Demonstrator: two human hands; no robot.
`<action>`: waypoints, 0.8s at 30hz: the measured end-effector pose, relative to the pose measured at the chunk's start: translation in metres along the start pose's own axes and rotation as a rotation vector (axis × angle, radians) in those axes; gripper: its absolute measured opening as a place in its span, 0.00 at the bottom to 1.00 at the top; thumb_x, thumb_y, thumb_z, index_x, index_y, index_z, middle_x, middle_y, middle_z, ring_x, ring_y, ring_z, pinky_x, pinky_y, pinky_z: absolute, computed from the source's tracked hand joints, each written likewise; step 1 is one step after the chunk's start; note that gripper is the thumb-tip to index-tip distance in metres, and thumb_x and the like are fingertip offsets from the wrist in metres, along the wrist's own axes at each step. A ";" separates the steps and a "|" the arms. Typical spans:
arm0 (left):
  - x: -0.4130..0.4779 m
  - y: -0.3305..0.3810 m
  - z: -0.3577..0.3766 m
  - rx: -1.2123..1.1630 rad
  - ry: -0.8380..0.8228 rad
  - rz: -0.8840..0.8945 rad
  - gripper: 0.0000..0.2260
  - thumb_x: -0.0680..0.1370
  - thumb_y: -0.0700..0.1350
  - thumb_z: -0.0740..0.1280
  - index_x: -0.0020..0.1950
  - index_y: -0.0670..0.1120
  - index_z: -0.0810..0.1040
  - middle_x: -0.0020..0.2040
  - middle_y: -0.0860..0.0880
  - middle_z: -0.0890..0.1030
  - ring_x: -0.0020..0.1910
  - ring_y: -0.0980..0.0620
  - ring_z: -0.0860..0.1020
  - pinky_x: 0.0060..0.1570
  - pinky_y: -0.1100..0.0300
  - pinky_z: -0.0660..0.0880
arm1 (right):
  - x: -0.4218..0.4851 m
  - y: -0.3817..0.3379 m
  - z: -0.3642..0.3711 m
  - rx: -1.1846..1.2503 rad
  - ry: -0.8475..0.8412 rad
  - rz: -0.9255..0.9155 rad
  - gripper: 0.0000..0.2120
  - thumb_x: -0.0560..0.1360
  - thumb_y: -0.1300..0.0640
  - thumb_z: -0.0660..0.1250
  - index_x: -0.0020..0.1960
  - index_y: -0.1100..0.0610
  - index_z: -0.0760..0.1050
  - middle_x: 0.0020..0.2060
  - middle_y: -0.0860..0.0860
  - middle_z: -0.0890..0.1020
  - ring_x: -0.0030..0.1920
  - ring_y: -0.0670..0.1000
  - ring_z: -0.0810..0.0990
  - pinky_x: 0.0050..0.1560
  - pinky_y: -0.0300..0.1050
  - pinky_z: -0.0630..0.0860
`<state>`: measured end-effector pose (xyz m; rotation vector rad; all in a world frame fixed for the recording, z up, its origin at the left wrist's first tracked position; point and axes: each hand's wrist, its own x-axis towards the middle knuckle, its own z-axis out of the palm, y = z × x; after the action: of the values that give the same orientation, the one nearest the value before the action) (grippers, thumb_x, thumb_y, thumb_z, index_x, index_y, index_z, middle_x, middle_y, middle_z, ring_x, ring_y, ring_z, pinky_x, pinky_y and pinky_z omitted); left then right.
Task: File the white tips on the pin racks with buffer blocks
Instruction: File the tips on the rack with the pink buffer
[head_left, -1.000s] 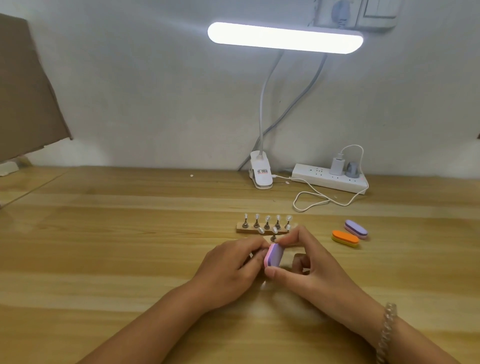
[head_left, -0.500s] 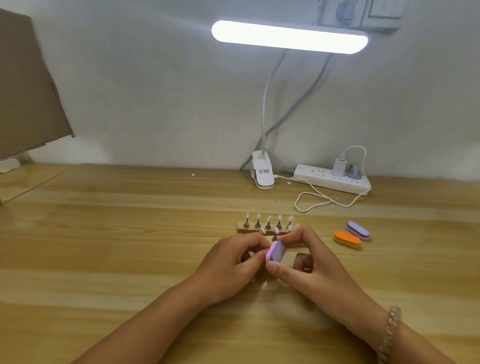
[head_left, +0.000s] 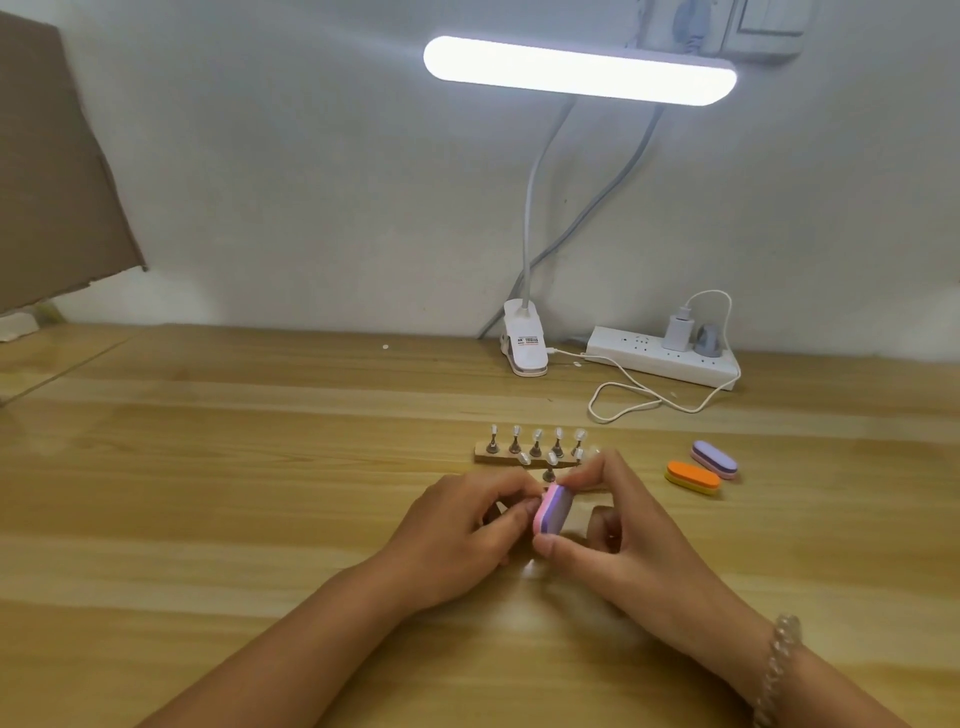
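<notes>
**Filing at a lamplit wooden desk**

Looking down from the head camera, a pale wooden table (head_left: 208, 467) runs back to a white wall (head_left: 311, 182). A lit bar lamp (head_left: 579, 70) hangs over it on a bent neck, and its clip base (head_left: 524, 343) sits at the table's far edge. Just right of the base lie a white power strip (head_left: 660, 358) and a looped cable (head_left: 623, 402). A sheet of brown cardboard (head_left: 47, 171) leans at the far left.

A pin rack (head_left: 498, 457) stands mid-table with white tips (head_left: 537, 434) upright on its pins. A nearer row of tips shows just above the fingers, its base hidden. The right hand (head_left: 634, 551), a bracelet (head_left: 779, 670) at its wrist, pinches a pink-and-purple buffer block (head_left: 555, 512) end to end between thumb and forefinger, close in front of the rack. The left hand (head_left: 457, 535) curls its fingers against the block's side; whether they hold anything I cannot tell. To the right, well apart from the hands, an orange block (head_left: 693, 477) and a purple block (head_left: 716, 458) lie side by side.
</notes>
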<state>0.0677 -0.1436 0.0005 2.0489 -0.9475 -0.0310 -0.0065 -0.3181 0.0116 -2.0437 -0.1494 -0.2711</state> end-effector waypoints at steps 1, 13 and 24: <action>0.000 0.001 0.000 0.000 0.005 -0.002 0.06 0.78 0.50 0.61 0.46 0.57 0.78 0.36 0.62 0.78 0.32 0.59 0.76 0.39 0.49 0.77 | 0.001 0.000 -0.001 0.019 0.000 0.024 0.17 0.70 0.55 0.77 0.52 0.51 0.71 0.27 0.39 0.74 0.26 0.42 0.68 0.28 0.33 0.66; 0.001 0.000 0.000 0.064 0.033 0.008 0.08 0.81 0.48 0.63 0.44 0.58 0.76 0.35 0.63 0.77 0.33 0.59 0.76 0.40 0.46 0.77 | 0.005 -0.002 -0.002 -0.008 0.092 0.039 0.16 0.70 0.57 0.77 0.52 0.53 0.72 0.41 0.48 0.77 0.28 0.42 0.70 0.30 0.33 0.67; 0.002 -0.002 0.002 0.014 0.047 0.005 0.06 0.81 0.48 0.66 0.47 0.58 0.79 0.43 0.63 0.82 0.31 0.60 0.77 0.40 0.50 0.78 | 0.011 0.004 -0.008 0.333 0.196 0.221 0.14 0.69 0.50 0.75 0.51 0.50 0.76 0.47 0.43 0.82 0.29 0.40 0.73 0.26 0.31 0.66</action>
<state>0.0697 -0.1453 -0.0021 2.0513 -0.9267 0.0261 0.0040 -0.3267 0.0144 -1.6758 0.1444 -0.2856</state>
